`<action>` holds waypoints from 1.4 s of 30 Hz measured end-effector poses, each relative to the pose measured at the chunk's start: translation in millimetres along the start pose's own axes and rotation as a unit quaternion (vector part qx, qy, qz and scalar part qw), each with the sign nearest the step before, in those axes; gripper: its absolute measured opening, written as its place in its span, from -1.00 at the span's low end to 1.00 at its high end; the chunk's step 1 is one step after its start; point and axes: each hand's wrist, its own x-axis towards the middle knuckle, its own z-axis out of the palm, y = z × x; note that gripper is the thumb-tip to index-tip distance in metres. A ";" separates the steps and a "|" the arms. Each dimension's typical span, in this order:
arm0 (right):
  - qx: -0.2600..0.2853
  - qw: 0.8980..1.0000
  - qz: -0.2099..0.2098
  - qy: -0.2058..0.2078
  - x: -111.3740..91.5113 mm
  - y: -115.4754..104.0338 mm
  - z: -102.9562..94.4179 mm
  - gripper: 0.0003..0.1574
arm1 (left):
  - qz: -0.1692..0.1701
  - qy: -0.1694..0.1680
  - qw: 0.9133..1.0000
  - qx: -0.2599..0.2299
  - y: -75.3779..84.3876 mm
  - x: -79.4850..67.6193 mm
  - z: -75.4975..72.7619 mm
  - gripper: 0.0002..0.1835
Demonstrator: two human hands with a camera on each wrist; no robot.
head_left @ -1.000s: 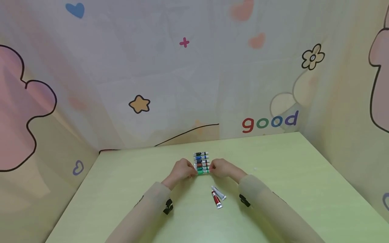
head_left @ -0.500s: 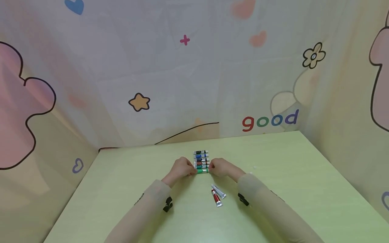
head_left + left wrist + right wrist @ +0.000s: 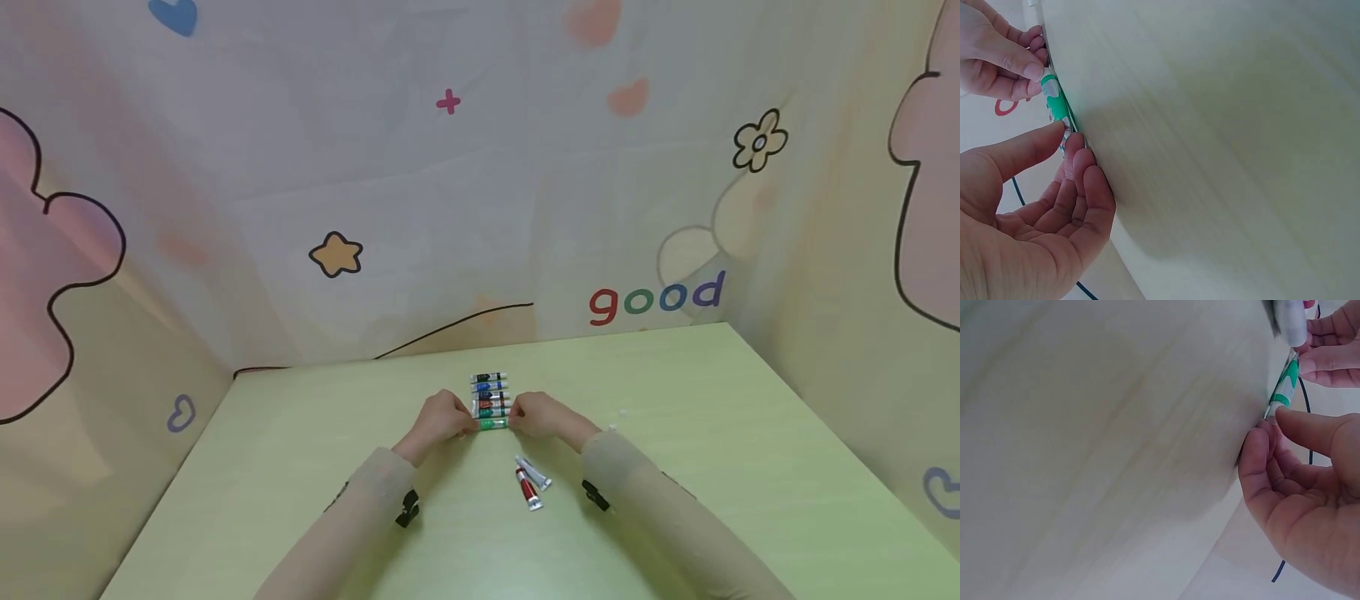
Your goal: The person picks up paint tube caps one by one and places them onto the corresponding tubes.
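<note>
A bright green paint tube lies crosswise at the near end of a stacked row of paint tubes. My left hand pinches its flat crimped end between thumb and fingers; my right hand pinches the white cap end. Both wrist views show the green tube spanning the two hands, low at the table surface. Beyond it, running away from me, lie a dark green tube, a reddish-brown tube, a blue tube and a black tube, among others. Fingertips partly cover the row's near ends.
Closer to me, a red paint tube and a silvery-white tube lie slanted, their cap ends close together. Small pale specks sit on the pale table to the right. Patterned cloth walls enclose the back and sides.
The whole head view has shifted slightly left. Both hands keep their pinch on the green paint tube, which stays at the near end of the row.
</note>
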 end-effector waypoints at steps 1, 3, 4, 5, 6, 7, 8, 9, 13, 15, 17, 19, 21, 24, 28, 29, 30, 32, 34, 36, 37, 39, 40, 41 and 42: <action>0.002 1.000 0.000 0.000 0.2 -0.9 0.7 -0.90 | -0.001 0.002 1.000 0.002 -0.6 -0.5 -0.8 -0.88; 0.005 1.000 -0.003 -0.002 0.2 -2.7 1.9 -0.90 | -0.002 0.002 1.000 0.007 -2.5 -1.4 -2.2 -0.87; 0.006 1.000 -0.003 -0.002 0.3 -3.3 2.4 -0.90 | -0.002 0.002 1.000 0.008 -3.3 -1.9 -3.0 -0.87; 0.008 1.000 -0.003 -0.002 0.1 -3.8 2.6 -0.90 | -0.003 0.001 1.000 0.010 -3.6 -2.3 -4.0 -0.86; 0.009 1.000 -0.004 -0.002 -0.3 -3.9 2.5 -0.90 | -0.005 0.001 1.000 0.010 -4.1 -2.5 -4.7 -0.85; 0.011 1.000 -0.003 -0.002 -0.7 -3.9 2.4 -0.89 | -0.004 0.001 1.000 0.012 -4.5 -2.7 -5.3 -0.85; 0.011 1.000 -0.002 -0.002 -1.2 -3.8 2.0 -0.89 | -0.005 -0.001 1.000 0.013 -4.8 -2.7 -5.6 -0.85; 0.012 1.000 0.000 -0.002 -1.8 -3.3 1.3 -0.89 | -0.007 -0.002 1.000 0.011 -4.9 -2.4 -5.9 -0.85; 0.010 1.000 0.007 0.003 -3.2 -0.6 -2.4 -0.88 | -0.007 -0.011 1.000 0.006 -3.8 -0.6 -6.5 -0.85; 0.009 1.000 0.007 0.003 -2.8 -0.3 -3.6 -0.87 | -0.009 -0.014 1.000 0.002 -3.8 0.3 -7.3 -0.85; 0.010 1.000 0.006 0.001 -2.8 0.0 -4.4 -0.87 | -0.008 -0.014 1.000 -0.001 -3.9 0.6 -7.8 -0.85; 0.013 1.000 0.004 -0.001 -3.2 0.0 -5.3 -0.86 | -0.007 -0.013 1.000 -0.005 -4.6 0.4 -8.1 -0.85; 0.021 1.000 0.006 -0.004 -4.0 0.6 -6.8 -0.85 | -0.008 -0.013 1.000 -0.012 -5.3 -0.2 -8.2 -0.85; 0.027 1.000 0.007 -0.003 -6.1 4.5 -11.5 -0.84 | -0.011 -0.019 0.999 -0.024 -7.1 -1.8 -7.9 -0.85; 0.031 0.999 0.013 0.007 -7.8 17.2 -21.8 -0.83 | -0.008 -0.033 0.999 -0.025 -8.1 -5.4 -7.9 -0.84; 0.030 0.999 0.013 0.012 -7.8 21.4 -24.7 -0.83 | -0.005 -0.035 0.999 -0.023 -7.9 -6.6 -8.2 -0.83; 0.029 0.999 0.012 0.017 -8.1 25.6 -28.0 -0.82 | 0.001 -0.036 0.999 -0.021 -7.3 -8.0 -8.3 -0.83; 0.025 0.999 0.008 0.027 -10.0 34.8 -34.7 -0.81 | 0.018 -0.039 0.999 -0.013 -5.8 -10.8 -7.8 -0.84; 0.022 0.999 0.003 0.036 -13.9 44.1 -41.2 -0.81 | 0.031 -0.046 0.998 -0.011 -3.6 -13.8 -6.4 -0.85; 0.021 0.999 -0.001 0.042 -18.8 53.6 -47.4 -0.82 | 0.044 -0.055 0.998 -0.008 -1.1 -16.2 -3.7 -0.85; 0.022 0.999 -0.001 0.045 -21.3 58.3 -50.5 -0.83 | 0.051 -0.059 0.997 -0.004 0.7 -17.2 -2.4 -0.86; 0.025 0.998 -0.002 0.050 -26.3 66.9 -57.2 -0.85 | 0.061 -0.071 0.996 0.002 4.8 -18.7 -0.2 -0.87; 0.026 0.998 -0.002 0.052 -29.0 70.8 -61.1 -0.85 | 0.067 -0.075 0.995 0.007 7.1 -18.9 0.8 -0.87; 0.027 0.998 -0.001 0.054 -31.8 74.4 -65.2 -0.85 | 0.073 -0.077 0.994 0.014 9.9 -19.7 1.2 -0.87; 0.028 0.998 0.000 0.055 -34.4 77.4 -69.4 -0.84 | 0.078 -0.080 0.994 0.020 12.8 -20.6 1.3 -0.87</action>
